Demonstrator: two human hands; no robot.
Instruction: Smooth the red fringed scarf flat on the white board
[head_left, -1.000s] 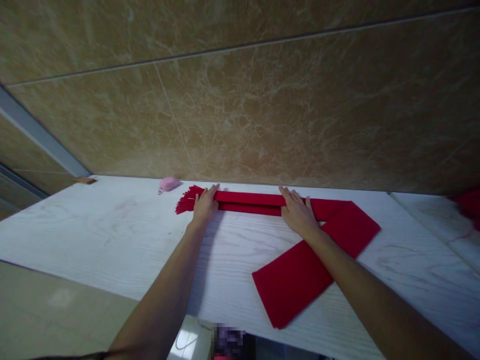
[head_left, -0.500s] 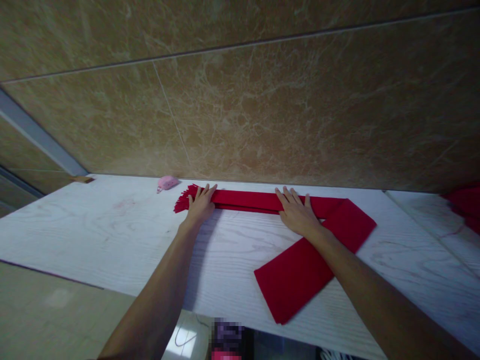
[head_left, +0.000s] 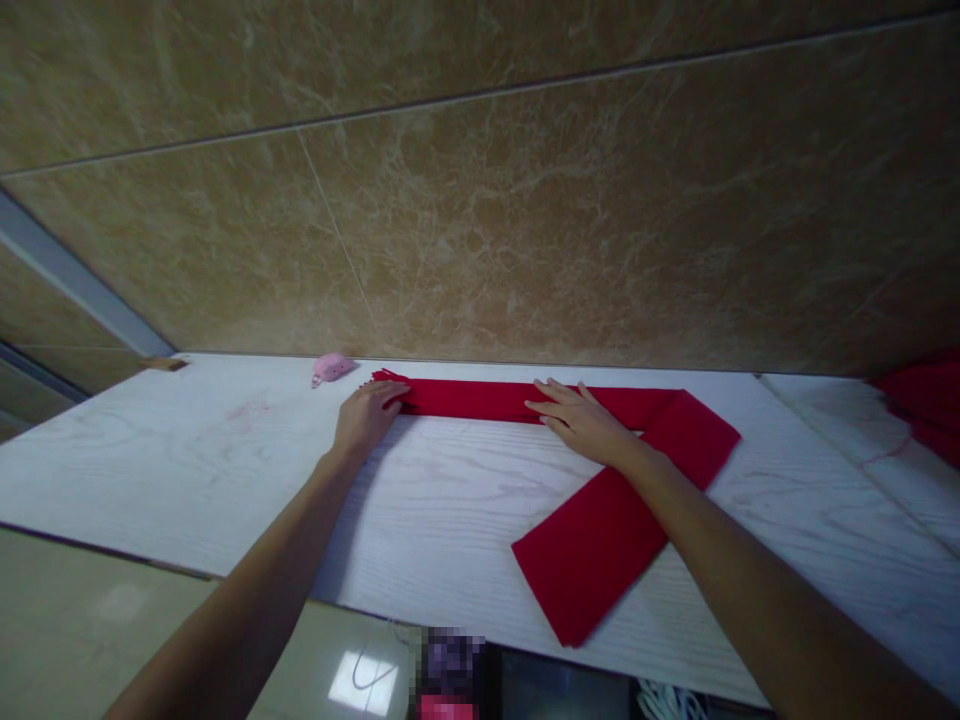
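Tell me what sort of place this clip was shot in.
Probably a small indoor workroom: a white wood-grain table stands against a brown marble-look tiled wall, a red scarf lies on it under the left hand and right hand, and more red cloth sits at the right.

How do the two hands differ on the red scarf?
The left hand covers one end of the red scarf, fingers curled; the right hand lies mid-length, fingers flat and spread. The left hand is nearer the pink object; the right hand is nearer the scarf's bend. Both touch it.
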